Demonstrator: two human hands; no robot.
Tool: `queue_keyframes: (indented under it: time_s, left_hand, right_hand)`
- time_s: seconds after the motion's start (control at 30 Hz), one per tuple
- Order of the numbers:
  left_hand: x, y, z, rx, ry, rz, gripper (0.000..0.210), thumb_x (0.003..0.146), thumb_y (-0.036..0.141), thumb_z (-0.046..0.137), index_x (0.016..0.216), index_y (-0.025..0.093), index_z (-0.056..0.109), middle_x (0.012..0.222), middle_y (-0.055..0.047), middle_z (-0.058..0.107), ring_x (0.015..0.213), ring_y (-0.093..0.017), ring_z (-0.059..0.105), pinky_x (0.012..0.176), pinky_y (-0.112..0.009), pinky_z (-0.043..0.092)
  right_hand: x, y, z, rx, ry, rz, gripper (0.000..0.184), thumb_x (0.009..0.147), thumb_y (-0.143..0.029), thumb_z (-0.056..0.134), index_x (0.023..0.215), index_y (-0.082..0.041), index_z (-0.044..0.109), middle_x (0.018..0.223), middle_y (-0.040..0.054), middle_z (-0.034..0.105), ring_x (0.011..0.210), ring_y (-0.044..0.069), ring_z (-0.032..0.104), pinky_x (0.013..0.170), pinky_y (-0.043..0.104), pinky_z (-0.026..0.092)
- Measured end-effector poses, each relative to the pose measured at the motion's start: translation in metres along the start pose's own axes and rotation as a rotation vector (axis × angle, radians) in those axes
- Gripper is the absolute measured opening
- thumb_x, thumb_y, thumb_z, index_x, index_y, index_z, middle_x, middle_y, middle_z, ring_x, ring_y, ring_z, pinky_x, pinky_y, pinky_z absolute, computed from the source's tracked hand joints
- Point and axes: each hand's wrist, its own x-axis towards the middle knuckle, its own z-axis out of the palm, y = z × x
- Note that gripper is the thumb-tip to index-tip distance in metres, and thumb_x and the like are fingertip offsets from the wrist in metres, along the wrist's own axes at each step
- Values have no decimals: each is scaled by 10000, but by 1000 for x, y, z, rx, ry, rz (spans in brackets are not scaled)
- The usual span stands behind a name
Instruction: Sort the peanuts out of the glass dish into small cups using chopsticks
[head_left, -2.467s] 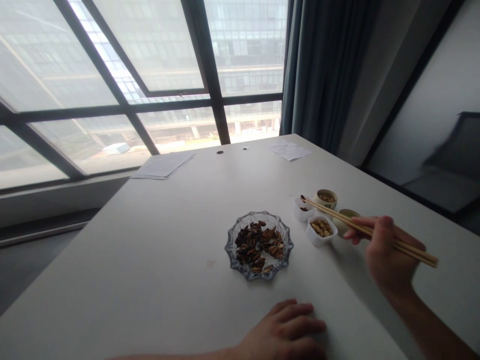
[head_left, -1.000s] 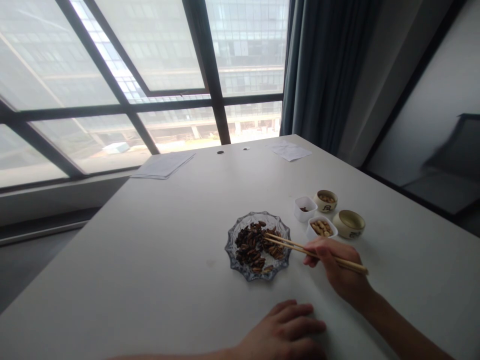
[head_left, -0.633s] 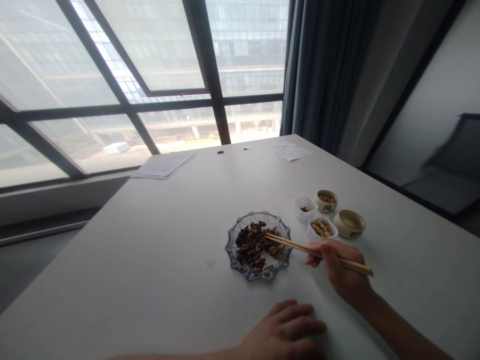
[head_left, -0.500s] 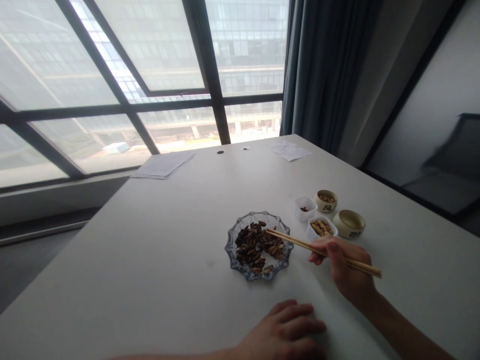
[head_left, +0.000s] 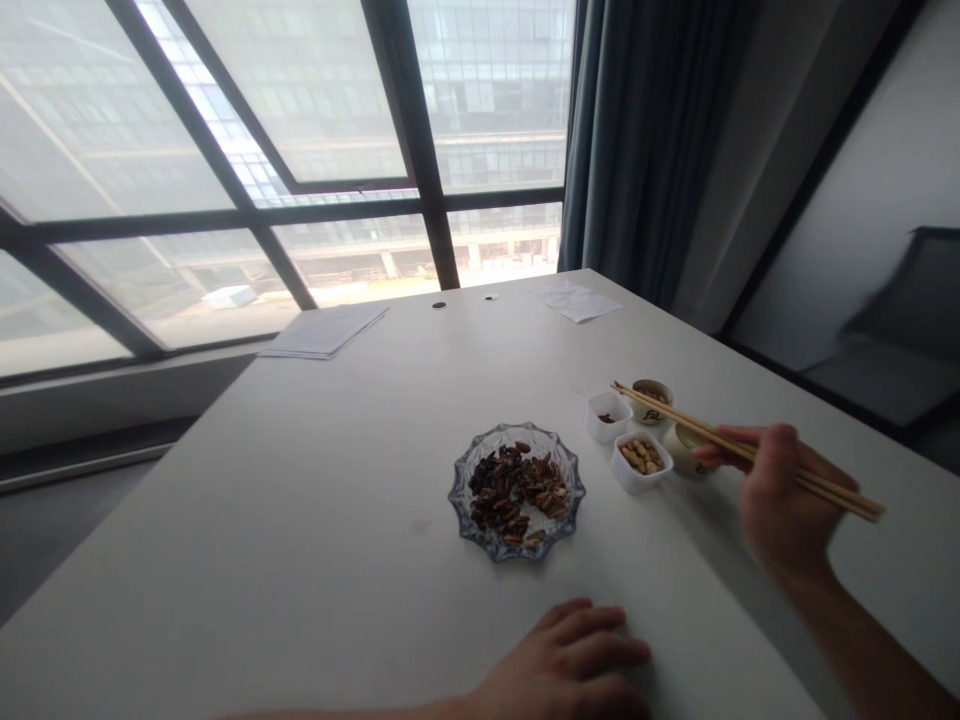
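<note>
Wooden chopsticks [head_left: 682,422] are gripped in my right hand [head_left: 787,490]. Their tips point left, over the gap between a small white square cup [head_left: 609,432] holding a few dark pieces and a cream ceramic bowl [head_left: 654,410] with a dark mark and brown pieces inside. Whether the tips pinch anything is too small to tell. Below the sticks are a white square cup of peanuts [head_left: 640,456] and a second ceramic bowl [head_left: 684,458], partly hidden by my fingers. A scalloped glass dish [head_left: 466,520] holds dark brown shelled pieces [head_left: 510,490]. My left hand [head_left: 574,660] lies flat, fingers spread, on the table before it.
The white table [head_left: 300,520] stretches toward a large window. At its far left edge lies a stack of papers [head_left: 326,330], at the far right more loose sheets [head_left: 576,300]. Two round holes sit near the back edge. A dark curtain [head_left: 637,150] hangs behind.
My right hand has carried the chopsticks from the glass dish rightward and away from me, to above the small cups and bowls. My left hand stays in place.
</note>
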Motion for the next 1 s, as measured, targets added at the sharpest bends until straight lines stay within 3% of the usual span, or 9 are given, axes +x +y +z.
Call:
queue_keyframes:
  time_s: [0.2, 0.47, 0.67, 0.83, 1.0]
  left_hand:
    - [1, 1, -3, 7, -38, -5, 245, 1108, 425, 570, 1266, 292, 701, 1502, 10, 646, 1480, -204, 514, 1278, -351, 346]
    - [1, 0, 2, 12, 2, 2, 243, 1105, 436, 575, 1262, 296, 697, 1504, 35, 642, 1484, -198, 504, 1274, -342, 346]
    - [0, -1, 2, -13, 27, 1, 257, 1122, 433, 539, 1276, 291, 688, 1518, 43, 633, 1488, -192, 501, 1285, -340, 326]
    - [-1, -1, 1, -13, 6, 6, 281, 1138, 429, 498, 1292, 278, 678, 1540, 43, 614, 1506, -196, 479, 1294, -349, 309]
    - [-1, -1, 3, 22, 23, 7, 250, 1115, 431, 556, 1282, 300, 689, 1520, 48, 631, 1490, -196, 501, 1276, -347, 344]
  right_hand:
    - [-3, 0, 0, -1, -40, -7, 464, 1055, -513, 561, 879, -146, 785, 689, 72, 772, 587, 223, 753, 612, 369, 640]
    - [-4, -4, 2, 76, -44, 117, 471, 989, -592, 643, 880, -151, 766, 695, 73, 779, 570, 232, 756, 605, 371, 648]
    - [-8, -1, 2, 118, -88, 70, 421, 1030, -532, 615, 899, -171, 790, 725, 65, 790, 606, 230, 767, 622, 366, 653]
    - [-23, -2, 5, 161, -237, 14, 366, 1063, -445, 589, 948, -175, 808, 718, 54, 795, 633, 221, 780, 682, 359, 653]
    - [-45, -6, 16, 201, -503, -92, 265, 1071, -300, 586, 947, -215, 804, 752, 18, 797, 620, 166, 760, 628, 278, 625]
